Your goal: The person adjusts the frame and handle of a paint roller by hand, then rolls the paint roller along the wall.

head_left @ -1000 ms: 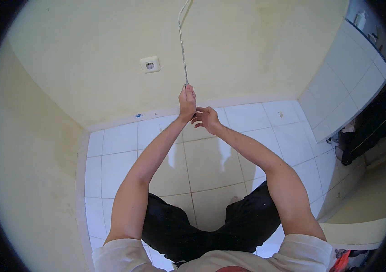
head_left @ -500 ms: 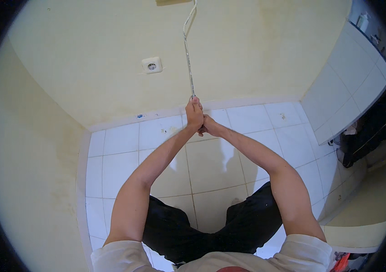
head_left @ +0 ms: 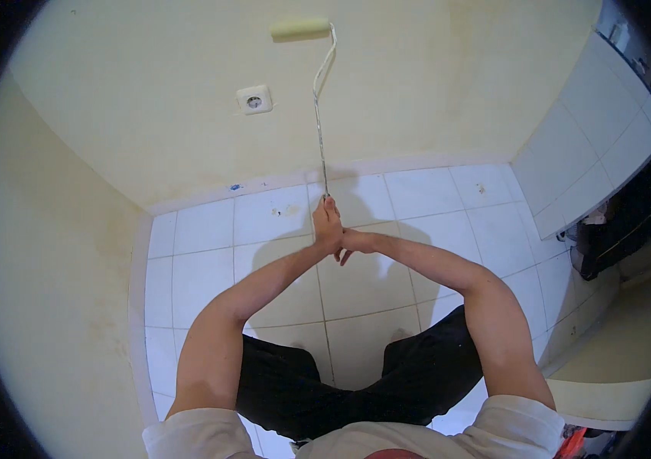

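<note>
A paint roller (head_left: 300,29) with a pale yellow sleeve rests against the cream wall, above a white socket. Its bent wire frame (head_left: 319,122) runs down to my hands. My left hand (head_left: 327,223) is closed around the handle, thumb pointing up along it. Just below and to the right, my right hand (head_left: 358,242) is closed at the lower end of the handle, pressed against the left hand. The handle itself is mostly hidden by my fingers.
The white wall socket (head_left: 254,99) sits left of the wire frame. White floor tiles (head_left: 188,264) meet the wall at a pale skirting, with blue paint spots (head_left: 235,187) there. On the right stand a tiled counter (head_left: 589,141) and dark cloth (head_left: 631,214).
Both hands have come down and closer to me, elbows bending outward. The roller sleeve has slid down the wall and now shows fully.
</note>
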The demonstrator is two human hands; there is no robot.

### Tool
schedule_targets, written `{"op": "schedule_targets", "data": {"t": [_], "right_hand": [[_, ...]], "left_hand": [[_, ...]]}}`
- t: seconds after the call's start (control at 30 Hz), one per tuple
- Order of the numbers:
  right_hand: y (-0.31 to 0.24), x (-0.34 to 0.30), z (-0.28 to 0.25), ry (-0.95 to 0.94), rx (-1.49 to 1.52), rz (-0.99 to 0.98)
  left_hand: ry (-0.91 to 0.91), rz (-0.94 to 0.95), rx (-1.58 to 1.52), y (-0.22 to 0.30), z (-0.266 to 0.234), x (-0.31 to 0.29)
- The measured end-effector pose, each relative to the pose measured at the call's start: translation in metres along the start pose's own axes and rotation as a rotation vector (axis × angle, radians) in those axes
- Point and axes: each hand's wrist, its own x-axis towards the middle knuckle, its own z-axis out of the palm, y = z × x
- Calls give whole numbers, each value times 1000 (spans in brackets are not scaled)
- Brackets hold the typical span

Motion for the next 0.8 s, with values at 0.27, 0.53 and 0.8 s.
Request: {"op": "schedule_targets", "data": {"t": [0.27,0.53,0.8], "right_hand": [[24,3,14,-75,67,35],[57,-3,40,-51,173,124],[76,-9,52,-56,283,214]], "left_hand": [[-23,-108,-21,-7,-5,-24],[-29,-268,17,-32,-13,-59],[-78,-422,55,-41,-12,-82]]}}
